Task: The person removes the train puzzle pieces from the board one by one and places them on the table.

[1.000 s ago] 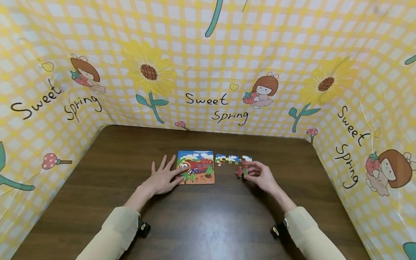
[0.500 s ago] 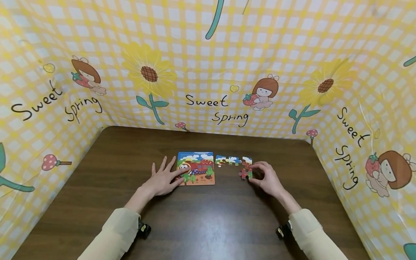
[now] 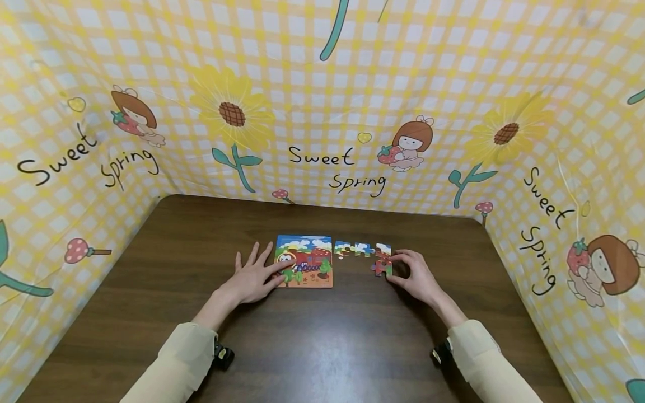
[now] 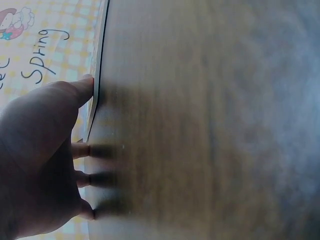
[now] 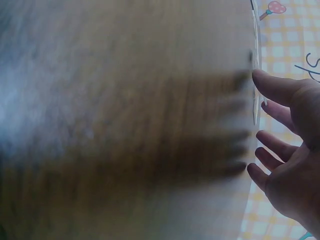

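My left hand [image 3: 252, 279] lies with fingers spread at the left side of a square picture card [image 3: 313, 277] showing a red train. Its index finger and thumb rest on the card. My right hand [image 3: 415, 275] pinches a red and green jigsaw piece [image 3: 382, 268] at its right edge, thumb below and index finger above. This piece lies flat against the underside of a cloud-topped corner piece [image 3: 383, 249]. In the right wrist view, the thumb and fingers of my right hand [image 5: 295, 135] are bent at the table; the pieces appear only as a thin edge.
Two joined sky pieces [image 3: 353, 248] lie between the card and the corner piece, with a gap before the latter. A brown wooden table [image 3: 322, 341] carries everything. Yellow checked cloth [image 3: 322, 101] walls it in at the back and both sides.
My right hand has moved slightly right with the red and green piece, which now sits straight beneath the corner piece. My left hand has stayed on the card.
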`<action>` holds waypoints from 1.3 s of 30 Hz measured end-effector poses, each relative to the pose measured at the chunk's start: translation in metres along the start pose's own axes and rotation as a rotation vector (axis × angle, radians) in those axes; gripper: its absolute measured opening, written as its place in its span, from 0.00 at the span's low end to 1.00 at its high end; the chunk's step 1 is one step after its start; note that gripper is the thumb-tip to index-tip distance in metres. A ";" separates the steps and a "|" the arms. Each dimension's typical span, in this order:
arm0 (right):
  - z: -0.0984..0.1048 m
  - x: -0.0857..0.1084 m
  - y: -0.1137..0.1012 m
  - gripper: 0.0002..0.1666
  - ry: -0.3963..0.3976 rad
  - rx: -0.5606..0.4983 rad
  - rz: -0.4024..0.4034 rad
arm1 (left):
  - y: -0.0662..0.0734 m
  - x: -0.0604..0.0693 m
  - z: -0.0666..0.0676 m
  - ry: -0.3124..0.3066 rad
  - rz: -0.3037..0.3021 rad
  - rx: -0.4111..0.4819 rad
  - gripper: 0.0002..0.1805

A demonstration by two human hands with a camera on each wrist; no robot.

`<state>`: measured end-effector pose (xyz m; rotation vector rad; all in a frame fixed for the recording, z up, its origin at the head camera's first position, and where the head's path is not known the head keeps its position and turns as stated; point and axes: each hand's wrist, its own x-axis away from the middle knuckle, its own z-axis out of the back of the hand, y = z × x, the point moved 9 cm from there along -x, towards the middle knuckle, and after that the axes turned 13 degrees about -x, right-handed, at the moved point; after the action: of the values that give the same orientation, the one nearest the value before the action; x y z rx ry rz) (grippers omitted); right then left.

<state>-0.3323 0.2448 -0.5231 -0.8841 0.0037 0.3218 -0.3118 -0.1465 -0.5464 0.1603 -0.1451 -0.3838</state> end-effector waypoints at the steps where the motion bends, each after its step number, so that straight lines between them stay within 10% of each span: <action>1: 0.000 0.000 0.001 0.24 -0.002 0.003 -0.006 | 0.000 0.000 0.000 -0.001 0.001 0.000 0.30; 23: -0.004 -0.015 -0.009 0.38 0.078 -0.089 0.061 | -0.001 0.002 0.002 0.044 0.010 0.004 0.33; 30: -0.027 -0.035 -0.004 0.39 0.083 -0.147 0.213 | 0.000 0.001 0.002 0.086 -0.007 -0.021 0.35; 39: -0.069 -0.052 -0.007 0.44 -0.016 -0.107 0.139 | -0.002 0.002 0.001 0.101 -0.003 -0.002 0.36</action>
<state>-0.3712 0.1742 -0.5550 -0.9893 0.0332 0.4625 -0.3108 -0.1490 -0.5455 0.1780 -0.0454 -0.3784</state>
